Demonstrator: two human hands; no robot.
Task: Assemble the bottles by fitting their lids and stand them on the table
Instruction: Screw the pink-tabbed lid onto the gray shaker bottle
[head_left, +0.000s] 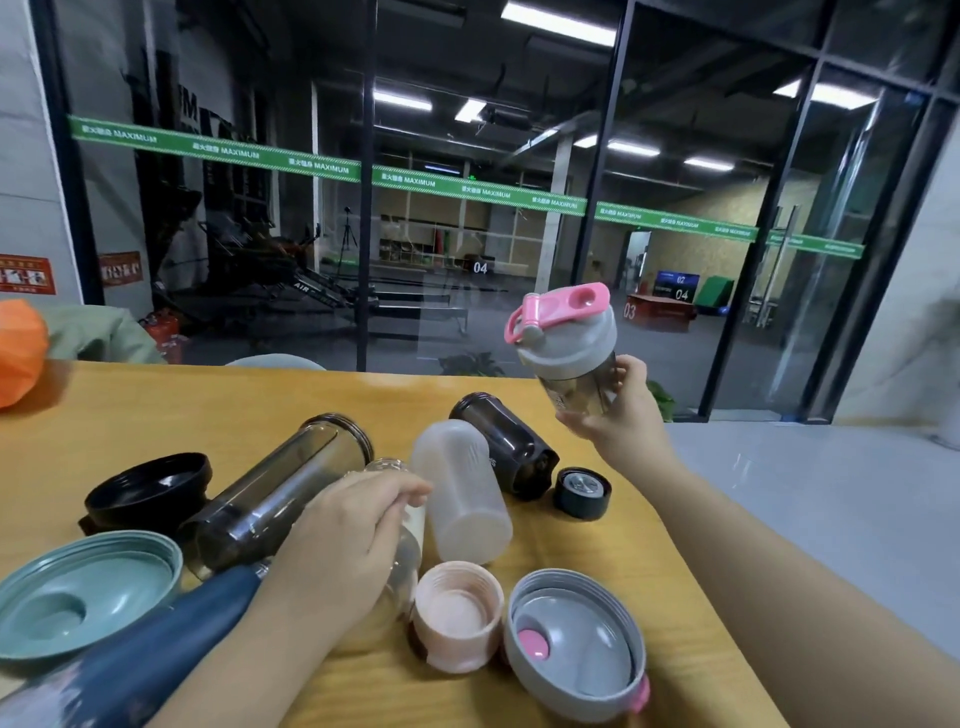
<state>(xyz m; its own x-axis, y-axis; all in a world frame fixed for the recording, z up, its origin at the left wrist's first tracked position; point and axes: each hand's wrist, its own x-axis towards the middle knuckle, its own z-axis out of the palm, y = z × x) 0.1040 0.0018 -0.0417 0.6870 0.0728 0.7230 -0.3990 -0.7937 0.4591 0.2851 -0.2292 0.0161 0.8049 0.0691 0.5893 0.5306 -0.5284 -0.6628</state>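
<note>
1. nearest me, a grey lid (574, 644) lies upside down on the bench (156, 410).
2. my left hand (337, 540) rests on a clear bottle (402, 561), fingers curled over it.
3. my right hand (621, 415) fingers clamp a pink-capped bottle (566, 348), tilted above the bench.

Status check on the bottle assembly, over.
Right hand holds the smoky bottle with grey-pink lid aloft. Left hand rests on the clear glass bottle. Loose lids and lying bottles crowd the wooden table.

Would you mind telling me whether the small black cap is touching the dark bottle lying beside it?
Apart. The head view shows a strip of bare table between the small black cap and the dark bottle.
</note>
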